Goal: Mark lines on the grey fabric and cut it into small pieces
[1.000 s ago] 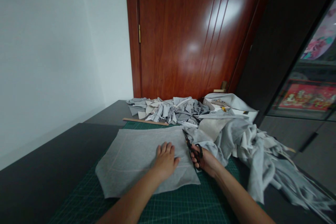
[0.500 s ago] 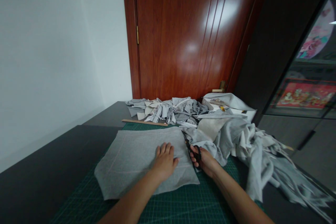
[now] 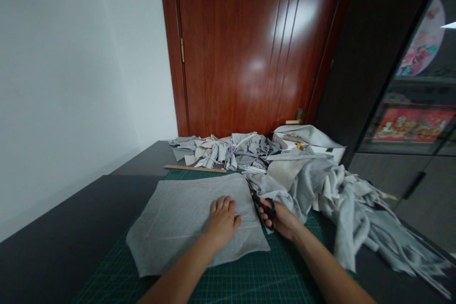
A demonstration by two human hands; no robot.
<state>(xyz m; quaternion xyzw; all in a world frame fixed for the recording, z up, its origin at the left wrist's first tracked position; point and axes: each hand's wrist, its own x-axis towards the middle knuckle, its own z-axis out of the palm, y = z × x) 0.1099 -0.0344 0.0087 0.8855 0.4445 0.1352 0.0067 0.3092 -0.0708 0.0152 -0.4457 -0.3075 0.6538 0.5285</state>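
Observation:
A grey piece of fabric (image 3: 178,213) with faint pale lines lies flat on the green cutting mat (image 3: 249,280). My left hand (image 3: 223,222) rests palm down on the fabric, fingers stretched out. At the fabric's right edge, my right hand (image 3: 280,218) grips black scissors (image 3: 257,202), fingers wrapped through the handles. The blades point away from me along that edge; their tips are hard to make out against the cloth behind. Crumpled grey cloth (image 3: 276,194) lies just beyond the scissors.
A heap of grey and cream scraps (image 3: 228,149) lies at the back by the wooden door (image 3: 242,47). In front of it is a wooden ruler (image 3: 194,168). A white box (image 3: 337,153) stands back right. More cloth (image 3: 384,242) spreads over the right side of the dark table (image 3: 71,209).
The view has shifted slightly. The scissors' blades look more closed than before, still at the fabric's right edge. My left hand stays in place on the fabric.

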